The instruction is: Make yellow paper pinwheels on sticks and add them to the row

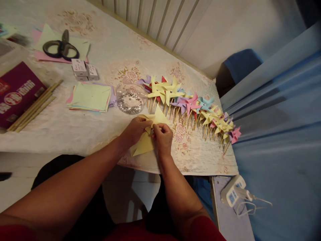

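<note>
Through the head camera I look down past two red sleeves (204, 229) and bare forearms at a table (100, 134) with a floral cover. Close to its near edge, the left hand (135, 130) has a narrow grip on a sheet of yellow paper (143, 145), thumb and fingers pressed over its folds. The right hand (163, 136) pinches the same paper near its middle, so both grips are closed on it; one pointed corner sticks up beyond the fingers.

Just past the hands I see a clear round dish (120, 89) of small silvery pieces. To its right, a long row of pastel and red paper pinwheels (192, 103) on thin sticks runs toward the table's right end. Left of the dish lies a stack of colored paper squares (90, 96); farther left, pale sticks (35, 108) rest by a purple box (18, 95).

Farther back are small white boxes (85, 70), then dark-handled scissors (62, 48) on more paper. A ribbed panel (152, 16) stands behind the table.
</note>
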### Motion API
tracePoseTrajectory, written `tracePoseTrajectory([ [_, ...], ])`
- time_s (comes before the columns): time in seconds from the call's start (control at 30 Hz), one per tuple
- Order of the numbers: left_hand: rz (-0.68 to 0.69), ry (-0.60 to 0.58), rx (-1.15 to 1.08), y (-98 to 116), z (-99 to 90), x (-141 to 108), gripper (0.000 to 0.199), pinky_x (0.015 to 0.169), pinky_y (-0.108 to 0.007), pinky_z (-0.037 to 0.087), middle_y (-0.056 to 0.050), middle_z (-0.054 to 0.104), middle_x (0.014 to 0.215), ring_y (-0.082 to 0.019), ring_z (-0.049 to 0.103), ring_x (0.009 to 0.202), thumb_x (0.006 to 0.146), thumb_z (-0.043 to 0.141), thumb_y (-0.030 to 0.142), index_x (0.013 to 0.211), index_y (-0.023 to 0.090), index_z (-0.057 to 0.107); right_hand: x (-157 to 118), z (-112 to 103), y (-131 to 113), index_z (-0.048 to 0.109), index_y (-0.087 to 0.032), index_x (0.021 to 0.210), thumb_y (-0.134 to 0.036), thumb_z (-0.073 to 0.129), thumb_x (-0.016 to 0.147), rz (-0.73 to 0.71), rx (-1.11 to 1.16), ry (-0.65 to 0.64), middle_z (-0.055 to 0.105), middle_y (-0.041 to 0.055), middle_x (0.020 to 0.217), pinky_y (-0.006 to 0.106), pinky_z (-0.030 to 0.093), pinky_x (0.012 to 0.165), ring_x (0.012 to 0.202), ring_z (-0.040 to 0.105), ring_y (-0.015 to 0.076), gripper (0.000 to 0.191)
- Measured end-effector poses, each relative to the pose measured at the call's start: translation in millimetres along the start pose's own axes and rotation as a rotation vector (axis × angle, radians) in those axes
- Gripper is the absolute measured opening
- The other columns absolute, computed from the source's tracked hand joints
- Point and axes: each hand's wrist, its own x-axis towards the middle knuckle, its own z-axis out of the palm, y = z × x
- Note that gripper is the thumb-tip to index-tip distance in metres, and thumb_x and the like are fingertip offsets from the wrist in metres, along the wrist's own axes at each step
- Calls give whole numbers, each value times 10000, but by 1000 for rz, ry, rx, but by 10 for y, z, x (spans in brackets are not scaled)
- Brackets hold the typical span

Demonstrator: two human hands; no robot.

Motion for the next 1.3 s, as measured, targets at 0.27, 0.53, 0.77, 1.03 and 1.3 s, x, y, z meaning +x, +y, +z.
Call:
tracePoseTrajectory([
  [0.27, 2, 14, 4, -20, -10, 0, 118, 520, -215, 447, 2, 617, 598, -115, 570, 529, 678, 708, 251, 657, 150, 651, -21, 10, -18, 626, -197, 682, -388, 666, 773, 1, 8, 1, 552, -70, 487, 218, 403, 483, 449, 511, 107, 216],
  [0.53, 3, 56, -32, 29, -8, 36, 107, 593, -201, 470, -21, 681, 676, -111, 610, 600, 663, 712, 214, 725, 132, 685, 146, -237, 35, 621, -189, 838, -468, 683, 782, -158, -7, 349, 573, -40, 689, 242, 449, 594, 612, 520, 117, 292],
  [0.77, -136, -111, 79, 121, -25, -29, 174, 511, -211, 423, -43, 696, 668, -118, 585, 535, 605, 730, 217, 749, 122, 710, 381, -623, 44, 707, -168, 860, -467, 746, 726, -57, 68, -33, 685, 2, 783, 271, 484, 696, 717, 605, 145, 330],
  [1.03, -195, -174, 197, 177, 19, -108, 128, 457, -213, 370, -37, 673, 622, -118, 556, 479, 598, 726, 188, 711, 139, 690, 289, -550, 92, 751, -162, 828, -425, 839, 636, 164, 116, -384, 724, 1, 719, 255, 480, 566, 572, 606, 135, 338],
  [1.3, -220, -229, 301, 262, 67, -170, 151, 508, -199, 413, 17, 618, 617, -88, 540, 496, 633, 746, 200, 707, 157, 621, 292, -484, 143, 746, -158, 832, -341, 836, 596, 220, 27, -374, 728, 6, 731, 243, 496, 580, 584, 621, 133, 312],
])
